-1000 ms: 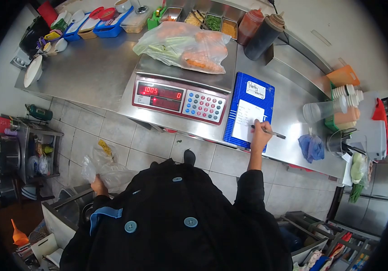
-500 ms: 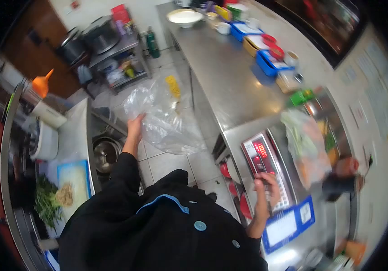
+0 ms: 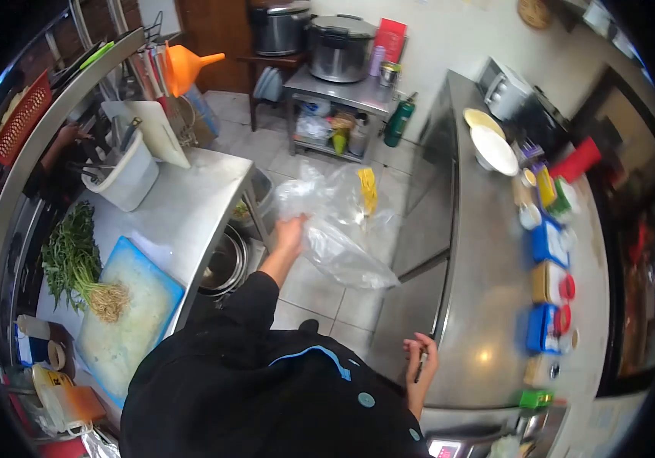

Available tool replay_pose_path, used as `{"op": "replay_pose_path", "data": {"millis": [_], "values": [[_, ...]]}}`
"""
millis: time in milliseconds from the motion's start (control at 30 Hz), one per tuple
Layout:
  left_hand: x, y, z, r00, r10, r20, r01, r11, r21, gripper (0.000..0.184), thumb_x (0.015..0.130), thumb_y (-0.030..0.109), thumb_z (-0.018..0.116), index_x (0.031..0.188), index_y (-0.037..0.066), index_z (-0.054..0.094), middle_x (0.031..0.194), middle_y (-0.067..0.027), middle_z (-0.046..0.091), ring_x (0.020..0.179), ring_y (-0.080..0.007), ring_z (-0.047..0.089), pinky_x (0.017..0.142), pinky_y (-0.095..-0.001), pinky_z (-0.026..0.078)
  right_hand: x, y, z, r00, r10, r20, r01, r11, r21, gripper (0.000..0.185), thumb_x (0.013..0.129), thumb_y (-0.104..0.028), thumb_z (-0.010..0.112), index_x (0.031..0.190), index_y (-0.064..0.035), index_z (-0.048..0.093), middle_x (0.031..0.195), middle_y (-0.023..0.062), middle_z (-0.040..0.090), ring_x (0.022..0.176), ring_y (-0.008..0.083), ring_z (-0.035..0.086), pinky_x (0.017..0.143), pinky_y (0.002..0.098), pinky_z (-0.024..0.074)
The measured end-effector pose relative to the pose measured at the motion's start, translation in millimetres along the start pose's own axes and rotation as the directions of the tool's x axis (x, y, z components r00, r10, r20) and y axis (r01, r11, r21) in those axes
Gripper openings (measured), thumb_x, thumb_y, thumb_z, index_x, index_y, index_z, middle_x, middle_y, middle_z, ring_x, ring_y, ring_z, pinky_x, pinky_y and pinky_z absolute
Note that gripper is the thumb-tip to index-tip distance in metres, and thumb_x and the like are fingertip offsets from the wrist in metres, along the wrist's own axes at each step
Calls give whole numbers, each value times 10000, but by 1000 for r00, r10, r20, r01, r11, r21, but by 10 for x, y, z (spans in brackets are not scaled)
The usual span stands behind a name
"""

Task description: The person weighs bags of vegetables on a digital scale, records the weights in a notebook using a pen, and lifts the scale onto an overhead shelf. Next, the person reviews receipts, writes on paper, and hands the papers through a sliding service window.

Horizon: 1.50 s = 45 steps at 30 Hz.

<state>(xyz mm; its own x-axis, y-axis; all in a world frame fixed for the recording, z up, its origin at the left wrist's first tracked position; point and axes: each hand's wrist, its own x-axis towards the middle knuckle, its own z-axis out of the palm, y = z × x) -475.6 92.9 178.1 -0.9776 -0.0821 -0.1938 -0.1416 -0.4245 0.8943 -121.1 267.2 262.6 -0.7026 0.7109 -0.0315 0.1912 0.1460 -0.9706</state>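
Note:
My left hand (image 3: 289, 235) is closed on a large clear plastic bag (image 3: 343, 256), which hangs out in front of me over the tiled floor. A yellow patch (image 3: 367, 191) shows on the bag's far side. My right hand (image 3: 422, 357) is near the front edge of the right-hand steel counter, its fingers curled around a thin dark pen (image 3: 420, 370). The digital scale (image 3: 445, 449) is only partly in view at the bottom edge.
On the left steel table (image 3: 198, 172), leafy greens with roots (image 3: 106, 300) lie across a blue-edged cutting board (image 3: 133, 328). The right-hand counter (image 3: 484, 305) carries bowls and blue containers (image 3: 543, 328). A steel pot (image 3: 224, 263) stands low beside the left table.
My view has swung left, bringing the left table and cutting board further in and the scale mostly out. The bag stays in my left hand; my right hand is no longer over the scale.

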Motion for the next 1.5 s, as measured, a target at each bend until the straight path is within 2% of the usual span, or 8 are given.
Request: {"op": "replay_pose_path", "data": {"millis": [500, 800, 933, 1000, 1100, 1400, 1467, 1500], "values": [[2504, 88, 721, 890, 450, -78, -286, 682, 673, 229, 732, 46, 593, 949, -21, 623, 874, -158, 668, 823, -254, 642, 728, -342, 475, 3856, 329, 1098, 968, -247, 41, 240, 869, -432, 174, 814, -64, 588, 987, -48, 598, 827, 110, 617, 782, 245, 583, 735, 350, 447], [3585, 848, 958, 701, 530, -477, -195, 786, 587, 418, 765, 42, 604, 1167, 18, 495, 1035, -122, 615, 976, -212, 576, 832, -303, 442, 6438, -680, 2844, 744, -421, 520, 614, 737, -282, 212, 765, -6, 583, 973, -41, 602, 839, 124, 609, 816, 270, 569, 734, 347, 450], [4418, 774, 723, 610, 318, -726, -252, 946, 203, 409, 767, 75, 630, 1149, 29, 491, 992, -151, 594, 954, -255, 577, 824, -339, 465, 7012, -1096, 3917, 496, -502, 708, 749, 660, -57, 242, 751, 43, 561, 976, -38, 600, 854, 121, 611, 847, 280, 555, 748, 344, 444], [4941, 725, 454, 890, -43, -454, -152, 910, -385, 309, 789, 154, 620, 1067, 41, 545, 941, -121, 607, 867, -236, 600, 750, -360, 496, 7245, -1135, 4419, 437, -526, 729, 779, 627, -15, 245, 749, 43, 566, 978, -37, 599, 843, 122, 614, 827, 285, 553, 742, 354, 444], [5775, 831, 348, 943, -166, -289, -55, 777, -627, 242, 821, 240, 581, 992, 69, 577, 904, -87, 615, 792, -218, 606, 679, -356, 507, 7535, -1145, 5061, 450, -547, 706, 790, 612, -30, 220, 760, 34, 566, 967, -35, 593, 804, 124, 620, 774, 280, 564, 727, 357, 445], [8222, 1954, 304, 827, -181, -532, -263, 713, -651, 443, 819, 461, 508, 1061, 95, 568, 983, -55, 617, 873, -230, 590, 756, -368, 480, 8224, -1459, 6787, 442, -377, 814, 716, 695, -67, 174, 800, 3, 570, 972, -10, 588, 767, 119, 593, 718, 226, 577, 669, 323, 457], [8705, 2022, -35, 799, -145, -584, -348, 680, -645, 460, 824, 468, 497, 1080, 91, 563, 986, -56, 617, 887, -232, 587, 778, -373, 474, 8401, -1497, 7284, 534, -114, 838, 398, 908, -129, 179, 786, 13, 581, 964, -3, 592, 768, 121, 586, 718, 218, 576, 668, 318, 464], [8942, 1990, -275, 742, -128, -659, -458, 621, -636, 455, 829, 455, 493, 1086, 86, 560, 1001, -60, 616, 897, -231, 589, 788, -369, 477, 8453, -1563, 7526, 456, -213, 864, 571, 814, -101, 172, 777, 32, 580, 947, 3, 594, 783, 125, 594, 712, 229, 569, 671, 324, 462]]}}
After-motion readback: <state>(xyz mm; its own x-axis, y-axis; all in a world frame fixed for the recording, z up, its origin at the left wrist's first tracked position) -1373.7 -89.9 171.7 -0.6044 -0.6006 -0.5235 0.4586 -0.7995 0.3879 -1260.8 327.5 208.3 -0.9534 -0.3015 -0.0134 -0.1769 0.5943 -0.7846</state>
